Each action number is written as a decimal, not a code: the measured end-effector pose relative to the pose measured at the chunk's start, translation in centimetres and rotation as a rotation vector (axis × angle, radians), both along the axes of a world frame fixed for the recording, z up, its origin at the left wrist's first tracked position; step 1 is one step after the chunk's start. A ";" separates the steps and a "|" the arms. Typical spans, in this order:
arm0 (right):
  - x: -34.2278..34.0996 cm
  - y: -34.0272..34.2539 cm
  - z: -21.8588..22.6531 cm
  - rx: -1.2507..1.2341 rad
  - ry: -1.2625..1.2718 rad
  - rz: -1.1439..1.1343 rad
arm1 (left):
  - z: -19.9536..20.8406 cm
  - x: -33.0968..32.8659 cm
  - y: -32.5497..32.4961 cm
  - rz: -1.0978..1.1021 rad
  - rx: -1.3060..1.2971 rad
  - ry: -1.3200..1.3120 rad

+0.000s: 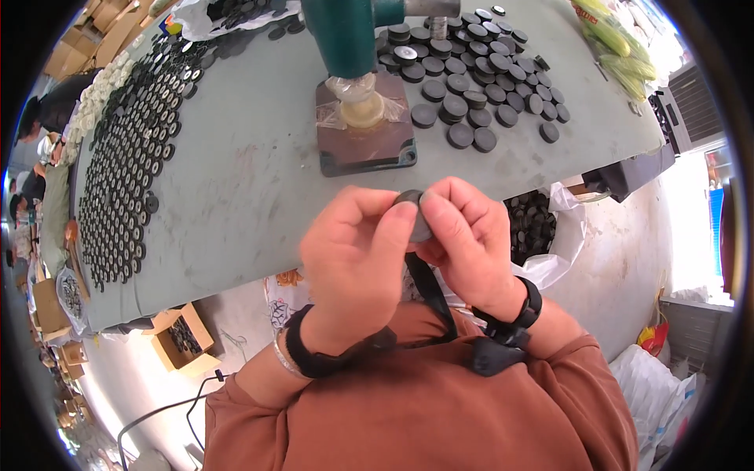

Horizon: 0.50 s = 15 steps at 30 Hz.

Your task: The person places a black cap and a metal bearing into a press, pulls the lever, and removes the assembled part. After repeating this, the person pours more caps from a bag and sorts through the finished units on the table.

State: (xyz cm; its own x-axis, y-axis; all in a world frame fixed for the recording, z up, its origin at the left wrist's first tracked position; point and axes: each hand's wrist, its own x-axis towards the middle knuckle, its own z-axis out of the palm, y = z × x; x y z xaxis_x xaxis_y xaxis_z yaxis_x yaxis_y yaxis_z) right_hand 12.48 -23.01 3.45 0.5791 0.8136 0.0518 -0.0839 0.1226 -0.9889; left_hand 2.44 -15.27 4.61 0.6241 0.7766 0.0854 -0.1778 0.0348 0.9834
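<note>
Between the fingertips of both hands is a round black disc [420, 226], held up in front of my chest near the table's front edge. My left hand [357, 255] pinches its left side with thumb and forefinger. Thumb and fingers of my right hand [465, 235] grip its right side. Just beyond my hands stands a green press [342, 35] on a square base plate [365, 149], with a pale round seat [363, 112] wrapped in clear film under its ram. To the right of the press lies a loose pile of similar black discs [454, 107].
Many black discs with pale ring centres [129, 188] stand in rows at the table's left. A white bag [561, 235] of black parts is below the right edge. An open carton [200, 334] sits on the floor at left. Green-yellow packages [616, 43] lie at the far right corner.
</note>
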 end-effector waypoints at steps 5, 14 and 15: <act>1.7 1.1 -0.6 -0.172 -0.299 0.039 | -2.0 0.9 1.3 -0.005 -0.278 -0.058; 4.1 0.7 -1.0 -0.093 0.402 0.502 | -1.5 -1.6 3.8 -0.433 -0.068 -0.154; 4.0 0.6 -0.7 -0.115 0.368 0.498 | -1.7 -1.9 3.9 -0.430 -0.074 -0.154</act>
State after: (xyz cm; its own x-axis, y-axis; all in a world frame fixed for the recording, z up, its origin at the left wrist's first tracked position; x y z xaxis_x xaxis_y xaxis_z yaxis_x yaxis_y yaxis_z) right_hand 16.51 -22.44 2.76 0.0923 0.9788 -0.1826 -0.4405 -0.1244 -0.8891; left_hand 0.52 -11.34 2.92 0.8754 0.4572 0.1568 -0.2758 0.2062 0.9388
